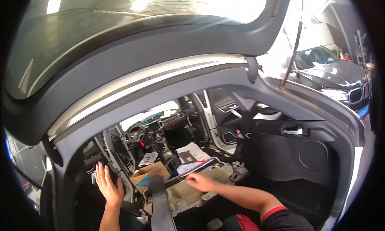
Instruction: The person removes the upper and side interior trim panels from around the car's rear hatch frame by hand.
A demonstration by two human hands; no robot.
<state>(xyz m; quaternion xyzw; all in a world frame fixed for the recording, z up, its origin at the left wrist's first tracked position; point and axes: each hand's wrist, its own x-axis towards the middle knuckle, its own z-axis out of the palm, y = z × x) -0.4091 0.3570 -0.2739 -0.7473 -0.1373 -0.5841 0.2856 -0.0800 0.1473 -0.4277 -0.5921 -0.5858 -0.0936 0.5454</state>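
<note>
My left hand [108, 187] is raised at the left side of the car's cargo opening, palm flat and fingers stretched out, with nothing in it. My right hand [201, 182] is closed, its fingers curled over the stripped cabin floor beside a metal tube [190, 171]. Whether those fingers hold anything is hidden. Between my hands a long grey trim piece [159, 203] runs toward me from the cabin. Just beyond it stands an open cardboard box [150, 172] with a blue patch.
The raised tailgate [160, 40] arches overhead. Papers [192, 152] lie in the cabin, with the steering wheel [136, 134] farther forward. Dark side trim [276, 158] lines the right wall. A dark car [329, 76] is parked outside at right.
</note>
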